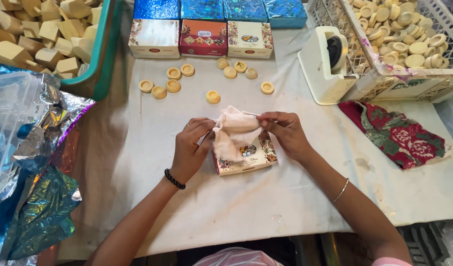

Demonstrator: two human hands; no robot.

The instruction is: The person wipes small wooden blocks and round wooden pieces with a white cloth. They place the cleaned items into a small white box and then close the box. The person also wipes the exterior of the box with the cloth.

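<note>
Soft, matt cloth point(234, 129) over a glossy printed card box point(246, 160). Foil sheets point(29, 148) — shiny, crinkled; pale wooden rings point(173, 74) look smooth.

A small packing workshop: crates of wooden pieces point(403, 29), stacked gift boxes point(202, 37), tape dispenser point(327, 64)

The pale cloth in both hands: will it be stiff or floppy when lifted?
Probably floppy: the pale cloth sags and folds between the left hand and right hand. It looks thin, so likely light. It drapes over the small box, unlikely to slide.
</note>
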